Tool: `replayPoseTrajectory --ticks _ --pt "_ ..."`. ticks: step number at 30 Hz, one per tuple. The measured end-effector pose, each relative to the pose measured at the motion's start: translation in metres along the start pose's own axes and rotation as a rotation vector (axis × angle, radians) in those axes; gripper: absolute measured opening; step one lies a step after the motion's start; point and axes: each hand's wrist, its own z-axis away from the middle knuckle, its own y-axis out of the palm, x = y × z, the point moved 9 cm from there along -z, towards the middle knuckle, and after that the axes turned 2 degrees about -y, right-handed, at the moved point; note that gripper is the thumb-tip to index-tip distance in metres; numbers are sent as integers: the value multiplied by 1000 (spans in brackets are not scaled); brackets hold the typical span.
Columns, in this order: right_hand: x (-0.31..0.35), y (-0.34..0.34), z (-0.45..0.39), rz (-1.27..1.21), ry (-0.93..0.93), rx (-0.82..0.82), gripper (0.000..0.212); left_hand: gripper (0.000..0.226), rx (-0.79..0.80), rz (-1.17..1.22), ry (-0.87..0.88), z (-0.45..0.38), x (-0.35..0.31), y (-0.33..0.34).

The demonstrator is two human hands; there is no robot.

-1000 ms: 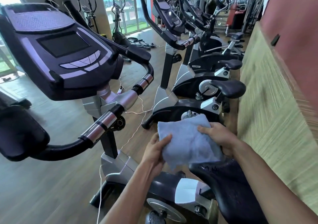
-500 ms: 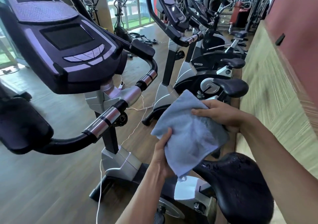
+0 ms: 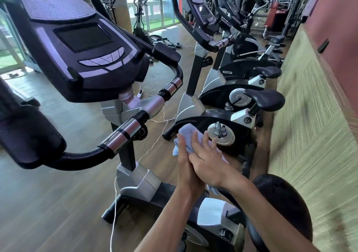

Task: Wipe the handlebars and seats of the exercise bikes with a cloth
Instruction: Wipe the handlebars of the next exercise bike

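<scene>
Both hands pressed together over a pale blue terry cloth (image 3: 184, 135), held in mid-air above the wooden floor (image 3: 48, 193), just left of and beyond the nearest bike's rounded black padded seat (image 3: 280, 203). Left hand (image 3: 187, 166) edge-on, fingers straight along the cloth's left side. Right hand (image 3: 208, 162) laid flat across the top, fingers spread and extended, palm down on the fabric. Cloth sandwiched between the two palms, folded, with a bunched corner poking out past the fingertips and a small scrap showing below the right wrist. Not touching the seat. Nearest bike's black foam-and-chrome handlebar (image 3: 124, 133) curving across at left, well apart from the cloth, beneath a large dark purple console with a blank screen (image 3: 83, 38). Further right, a second bike's black seat (image 3: 265, 99) on its silver post, and a third seat (image 3: 268, 72) beyond it. Thin white cable (image 3: 114, 213) trailing over the floor by the near bike's silver base. Straw-coloured woven wall panel (image 3: 313, 135) along the right
</scene>
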Motion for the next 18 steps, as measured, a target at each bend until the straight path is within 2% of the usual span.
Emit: replayPoseTrajectory --ticks 3,5,7,9,11,13,15,18 --pt "-5 -13 4 -364 -138 -4 54 62 -21 -47 -18 -4 -14 -16" --pt "-19 -43 6 -597 -189 -163 48 57 -6 -67 -42 -6 -26 -23" --pt "-41 -64 3 -591 -155 -352 41 62 31 -82 -56 -5 -36 -18" --pt "-51 -53 -7 -658 -135 -267 57 58 75 -122 -54 -5 -43 -7" --pt "-50 -30 -13 -839 -160 -140 53 54 76 -228 -41 -9 -54 1" --pt "-51 -23 -12 -899 -173 -163 44 44 17 -411 38 -17 -74 -4" --pt "-61 -18 -17 -972 -132 -197 42 20 -6 -602 148 -22 -97 -9" --pt "-74 -3 -27 -1072 38 -139 42 24 20 -864 327 -20 -120 -5"
